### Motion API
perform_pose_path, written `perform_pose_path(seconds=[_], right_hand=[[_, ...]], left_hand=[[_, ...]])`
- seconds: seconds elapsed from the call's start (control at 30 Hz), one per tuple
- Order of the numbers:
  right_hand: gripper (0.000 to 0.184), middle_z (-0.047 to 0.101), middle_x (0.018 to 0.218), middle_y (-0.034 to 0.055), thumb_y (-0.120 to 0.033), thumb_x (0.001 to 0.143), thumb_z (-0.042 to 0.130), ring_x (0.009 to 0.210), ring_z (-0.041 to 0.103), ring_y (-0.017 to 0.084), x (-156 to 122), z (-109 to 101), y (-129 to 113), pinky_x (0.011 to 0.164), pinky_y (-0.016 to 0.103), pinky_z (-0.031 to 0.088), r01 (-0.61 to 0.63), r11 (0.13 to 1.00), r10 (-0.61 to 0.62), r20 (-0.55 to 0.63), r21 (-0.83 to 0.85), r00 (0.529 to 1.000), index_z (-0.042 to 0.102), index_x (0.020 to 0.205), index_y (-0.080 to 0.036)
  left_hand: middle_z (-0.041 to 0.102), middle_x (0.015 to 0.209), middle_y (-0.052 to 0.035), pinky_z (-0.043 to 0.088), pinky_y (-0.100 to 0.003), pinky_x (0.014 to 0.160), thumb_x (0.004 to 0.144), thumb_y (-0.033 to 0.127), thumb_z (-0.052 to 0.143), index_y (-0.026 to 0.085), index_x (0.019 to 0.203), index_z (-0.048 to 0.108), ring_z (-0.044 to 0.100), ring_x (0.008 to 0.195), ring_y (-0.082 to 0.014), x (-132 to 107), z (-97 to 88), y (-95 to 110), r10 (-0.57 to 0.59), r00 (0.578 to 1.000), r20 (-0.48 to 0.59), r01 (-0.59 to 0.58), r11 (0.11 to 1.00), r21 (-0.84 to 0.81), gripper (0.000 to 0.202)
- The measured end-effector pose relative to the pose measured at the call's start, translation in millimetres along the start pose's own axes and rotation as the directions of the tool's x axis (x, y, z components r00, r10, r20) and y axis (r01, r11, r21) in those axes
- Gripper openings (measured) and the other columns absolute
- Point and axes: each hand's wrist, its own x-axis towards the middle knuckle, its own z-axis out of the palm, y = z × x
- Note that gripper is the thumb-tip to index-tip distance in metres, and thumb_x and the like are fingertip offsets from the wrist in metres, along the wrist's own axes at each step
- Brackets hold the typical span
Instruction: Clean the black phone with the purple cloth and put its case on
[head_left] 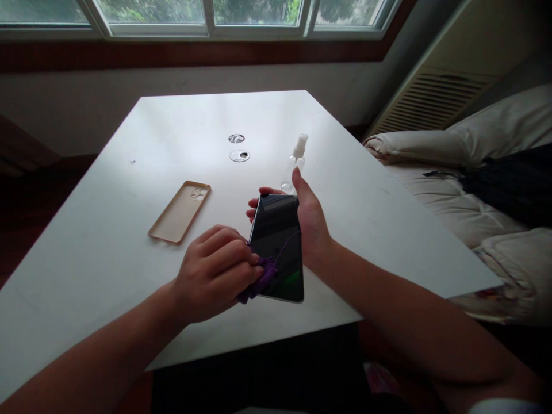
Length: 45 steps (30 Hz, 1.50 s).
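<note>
Right now I am cradling the phone (278,241) in my right hand (313,221) at the centre of the frame, with the dark screen facing up toward me. The fingers are wrapping round its far left edge and the thumb is lying along the right edge. The hand is half closed on it, and I judge that this grip is bracing the glass against pressure from above. Whether its near end is resting on the table (129,276) I cannot tell.

My left hand (213,270), just below and left of centre, is curling nearly shut on a purple cloth (261,282) and pressing it onto the screen's lower left corner. The phone is sitting directly right of that hand, touching the cloth at its fingertips.

A tan case (180,211) is lying flat left of centre, apart from the phone, likely set aside to bare the phone. 1 spray bottle (297,158) is standing upright just beyond my right thumb, probably parked within reach.
</note>
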Motion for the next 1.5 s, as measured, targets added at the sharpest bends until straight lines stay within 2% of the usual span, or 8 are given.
perform_pose_path(seconds=[0.23, 0.43, 0.8, 1.27, 1.4, 1.5], right_hand=[[0.062, 0.073, 0.087, 0.0112, -0.076, 0.085, 0.056, 0.077, 0.073, 0.024, -1, 1, 0, 0.068, 0.036, 0.06, -0.007, 1.0, 0.007, 0.002, -0.002, 1.0, 0.062, 0.101, -0.016], [0.062, 0.073, 0.088, 0.0113, -0.075, 0.084, 0.058, 0.077, 0.073, 0.025, 1, 1, -1, 0.07, 0.039, 0.061, 0.016, 1.0, -0.016, -0.017, 0.002, 1.0, 0.063, 0.103, -0.017], [0.056, 0.069, 0.08, 0.0089, -0.073, 0.084, 0.06, 0.072, 0.069, 0.024, 6, -3, 2, 0.065, 0.038, 0.06, 0.007, 1.0, -0.005, -0.062, 0.028, 0.998, 0.06, 0.096, -0.018], [0.055, 0.067, 0.082, 0.0066, -0.073, 0.081, 0.064, 0.076, 0.07, 0.025, 8, -4, 4, 0.065, 0.042, 0.062, 0.119, 0.993, -0.121, -0.118, -0.018, 0.986, 0.057, 0.096, -0.021], [0.055, 0.066, 0.084, 0.0059, -0.072, 0.079, 0.067, 0.08, 0.071, 0.026, 6, -2, 3, 0.063, 0.04, 0.062, 0.153, 0.988, -0.156, -0.092, -0.033, 0.984, 0.056, 0.1, -0.022], [0.059, 0.066, 0.084, 0.0052, -0.075, 0.078, 0.067, 0.079, 0.07, 0.025, 2, 1, 2, 0.064, 0.039, 0.061, 0.183, 0.983, -0.185, -0.066, -0.034, 0.981, 0.056, 0.103, -0.022]], left_hand=[[0.071, 0.081, -0.0026, 0.059, -0.036, 0.075, 0.083, 0.007, 0.073, 0.017, 0.077, 0.06, 0.065, 0.08, -0.0169, -1, -1.2, -1, -0.004, 1.0, -0.024, 0.005, 1.0, 0.009, 0.018], [0.072, 0.085, -0.005, 0.06, -0.037, 0.076, 0.08, 0.005, 0.075, 0.016, 0.08, 0.062, 0.066, 0.083, -0.0189, 0, -2.0, -1, -0.008, 0.999, -0.042, 0.008, 1.0, 0.001, 0.017], [0.073, 0.091, -0.004, 0.059, -0.035, 0.079, 0.082, 0.012, 0.076, 0.019, 0.089, 0.063, 0.068, 0.087, -0.0178, -3, 0.5, -4, -0.048, 0.999, 0.004, 0.048, 0.998, 0.037, 0.016], [0.073, 0.111, -0.0096, 0.057, -0.039, 0.088, 0.08, 0.005, 0.074, 0.018, 0.112, 0.067, 0.067, 0.101, -0.0209, -6, 6.5, -7, -0.116, 0.99, 0.08, 0.117, 0.993, -0.004, 0.036], [0.07, 0.118, -0.0115, 0.056, -0.04, 0.091, 0.079, 0.002, 0.071, 0.017, 0.116, 0.067, 0.065, 0.105, -0.0222, -6, 7.0, -5, -0.142, 0.987, 0.08, 0.143, 0.99, -0.005, 0.041], [0.069, 0.116, -0.0118, 0.056, -0.04, 0.091, 0.077, 0.0, 0.071, 0.016, 0.12, 0.068, 0.062, 0.104, -0.023, -5, 7.1, -2, -0.157, 0.985, 0.068, 0.156, 0.988, 0.012, 0.046]])
